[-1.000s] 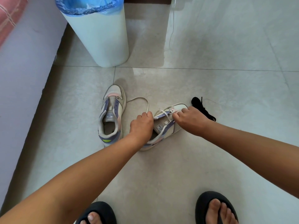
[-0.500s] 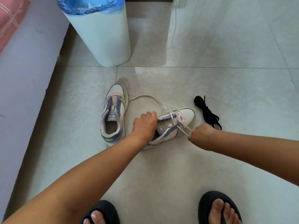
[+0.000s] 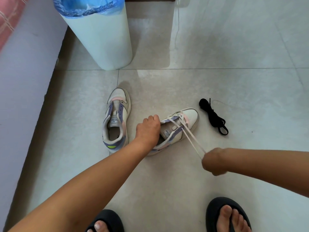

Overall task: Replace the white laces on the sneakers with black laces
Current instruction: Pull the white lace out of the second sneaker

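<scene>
Count: 2 sneakers, 1 white lace in play, 1 bundle of black laces, 2 hands, 2 feet in dark sandals, 1 bin.

Left sneaker [image 3: 117, 121] sits on the floor [image 3: 234, 72] mid-frame, toe pointing away toward the bin, no lace visible in its eyelets. Right sneaker [image 3: 179, 126] lies just beside it, angled, toe toward upper right, heel toward the person.

Left hand [image 3: 148, 129] grip: fingers curled over the collar of the right sneaker, holding it down. It covers the heel opening, so most of the inside is hidden.

Right hand [image 3: 213, 160] grip: closed on the white lace [image 3: 192, 139]. Two strands run taut from the front eyelets down to that fist. Fingers are turned away from the camera; lace ends are hidden inside the hand. Lace stays threaded at the toe-end rows; exact row count is hard to make out.

Black laces [image 3: 214, 117] bundled on the floor, just right of the right sneaker's toe, not touching it. Can't tell how many laces are in the bundle.

Bin [image 3: 100, 36] with blue liner stands at the far side of the floor, top cut off by the frame. Sandals [image 3: 217, 213] at the near edge, both cut off. Pale wall or furniture side along the left edge, unclear which.
</scene>
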